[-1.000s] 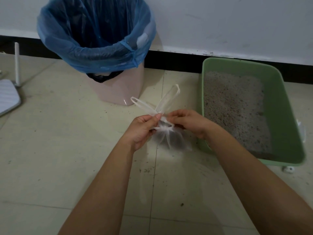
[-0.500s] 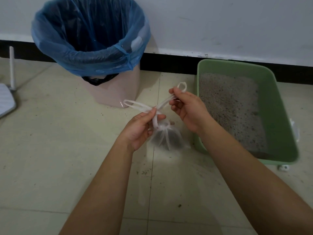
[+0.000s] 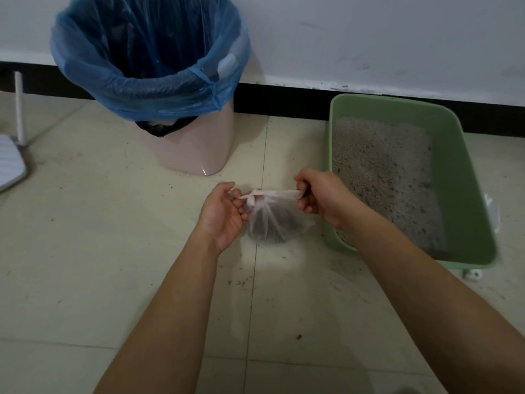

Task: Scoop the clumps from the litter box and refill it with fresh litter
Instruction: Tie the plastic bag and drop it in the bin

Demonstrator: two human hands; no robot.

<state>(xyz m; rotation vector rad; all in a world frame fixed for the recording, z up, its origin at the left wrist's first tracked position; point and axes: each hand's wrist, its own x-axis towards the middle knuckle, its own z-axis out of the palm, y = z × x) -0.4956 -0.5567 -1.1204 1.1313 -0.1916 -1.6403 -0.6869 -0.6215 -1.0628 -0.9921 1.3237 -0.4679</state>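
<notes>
A small clear plastic bag (image 3: 272,223) with dark clumps inside sits on the tiled floor just left of the green litter box (image 3: 466,177). Grey litter (image 3: 383,172) fills the box. My left hand (image 3: 224,211) grips one bag handle at the knot. My right hand (image 3: 318,194) grips the other handle, stretched taut to the right. The knot sits on top of the bag between my hands.
A pink bin (image 3: 196,149) lined with a blue bag (image 3: 147,61) stands at the back left against the white wall. A white device with an antenna (image 3: 11,155) lies at the far left. Litter grains speckle the floor.
The two handle loops were loose and upright. My hands have pulled them apart sideways, drawing the knot tight on the bag.
</notes>
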